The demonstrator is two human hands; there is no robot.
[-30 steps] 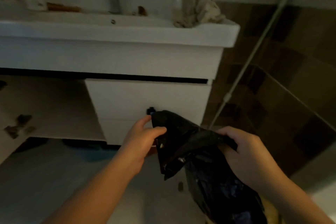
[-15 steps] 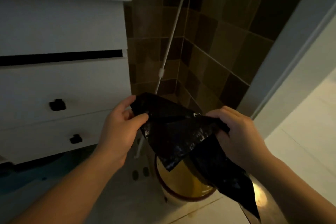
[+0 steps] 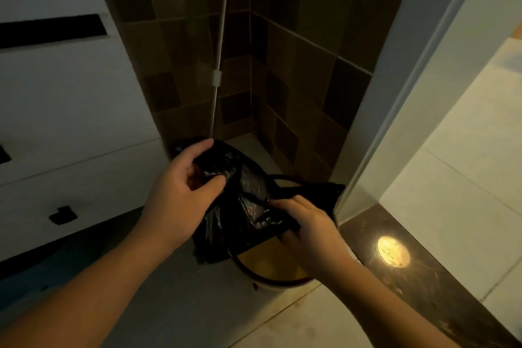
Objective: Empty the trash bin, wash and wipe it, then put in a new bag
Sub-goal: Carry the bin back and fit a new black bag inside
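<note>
- Lower than half a second ago, both hands and the black trash bag (image 3: 240, 200) now sit right over the mouth of the trash bin (image 3: 271, 265), and the view has tipped down toward the floor.
- Crumpled and glossy, the bag hangs between the two hands; its lower folds drape over the bin's near-left rim and hide that part of the opening.
- One corner of the bag stretches to the right and ends just beside the door frame (image 3: 395, 110).
- At the bag's upper left edge, the left hand (image 3: 180, 192) pinches the plastic between thumb and curled fingers.
- Lower and to the right, the right hand (image 3: 308, 229) clenches a fold of the bag, knuckles up, fingers wrapped into the plastic.
- Round, with a dark rim and a yellowish inside, the bin stands on the floor (image 3: 197, 305) in the corner; only its front and right rim show clear of the bag.
- Behind the bin a thin pale pole (image 3: 219, 59) leans up along the brown tiled wall (image 3: 296, 65).
- To the left stands a white cabinet (image 3: 70, 110) with a dark square knob (image 3: 62, 215) on its lower drawer.
- To the right a dark stone threshold (image 3: 423, 277) carries a bright round spot of light (image 3: 393, 251), with pale floor tiles (image 3: 466, 150) beyond it.
</note>
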